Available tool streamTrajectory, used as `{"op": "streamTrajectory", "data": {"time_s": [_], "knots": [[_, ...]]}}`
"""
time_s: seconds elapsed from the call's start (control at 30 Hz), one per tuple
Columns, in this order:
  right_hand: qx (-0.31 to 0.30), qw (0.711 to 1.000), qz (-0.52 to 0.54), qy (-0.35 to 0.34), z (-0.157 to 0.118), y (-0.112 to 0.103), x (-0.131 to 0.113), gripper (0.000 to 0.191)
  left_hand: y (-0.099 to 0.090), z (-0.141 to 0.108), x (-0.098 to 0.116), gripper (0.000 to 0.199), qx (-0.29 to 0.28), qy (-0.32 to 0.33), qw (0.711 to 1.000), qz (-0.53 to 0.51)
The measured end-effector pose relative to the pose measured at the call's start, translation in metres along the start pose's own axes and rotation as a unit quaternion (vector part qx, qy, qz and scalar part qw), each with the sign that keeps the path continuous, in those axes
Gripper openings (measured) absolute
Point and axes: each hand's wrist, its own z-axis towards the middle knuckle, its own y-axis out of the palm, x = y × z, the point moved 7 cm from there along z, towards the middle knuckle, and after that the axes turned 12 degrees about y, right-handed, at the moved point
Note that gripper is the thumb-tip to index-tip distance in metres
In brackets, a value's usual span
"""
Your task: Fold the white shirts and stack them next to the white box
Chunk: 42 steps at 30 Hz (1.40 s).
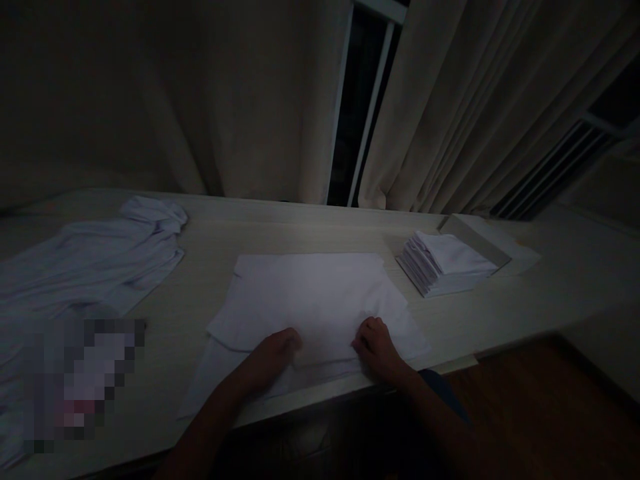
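A white cloth (pixel 320 300) lies partly folded on the pale table in front of me, its lower layer showing along the near and left edges. On its near left part, my left hand (pixel 280 350) has its fingers closed, and blur hides what they may grip. My right hand (pixel 375 347) is at the near right part of the cloth, fingers curled together at the fabric. The two hands are apart, with the near edge of the upper layer between them.
A stack of folded white cloths (pixel 447 263) stands at the right, beside an open box (pixel 475 237). Loose white fabric (pixel 110 250) is heaped at the left, near a pixelated object (pixel 95 373). Curtains (pixel 260 100) hang behind the table (pixel 210 233).
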Motion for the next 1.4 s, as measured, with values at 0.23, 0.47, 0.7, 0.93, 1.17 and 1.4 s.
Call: {"op": "streamTrajectory", "data": {"time_s": [0.23,0.47,0.7,0.93,1.17,1.4], "knots": [[0.033,0.999,0.037,0.000,-0.003,-0.013,-0.003,0.014,0.013,-0.007,0.009,0.021,-0.009,0.005,0.992,0.127],[0.106,0.993,-0.022,0.039,-0.021,0.007,-0.067,0.053,0.015,-0.008,0.007,0.024,0.019,0.008,0.987,0.157],[0.179,0.975,-0.030,0.124,-0.049,0.019,-0.030,0.050,0.014,-0.008,0.007,0.025,0.005,0.011,0.990,0.143],[0.239,0.958,0.014,0.160,-0.057,-0.021,0.012,0.038,0.013,-0.006,0.005,0.025,0.007,0.020,0.990,0.138],[0.117,0.991,-0.034,0.060,-0.051,-0.020,-0.062,0.011,0.010,-0.008,0.007,0.029,0.016,0.014,0.991,0.128],[0.079,0.991,-0.082,0.065,-0.062,-0.003,-0.071,0.012,0.029,-0.009,0.047,0.034,0.035,0.088,0.973,0.210]]}}
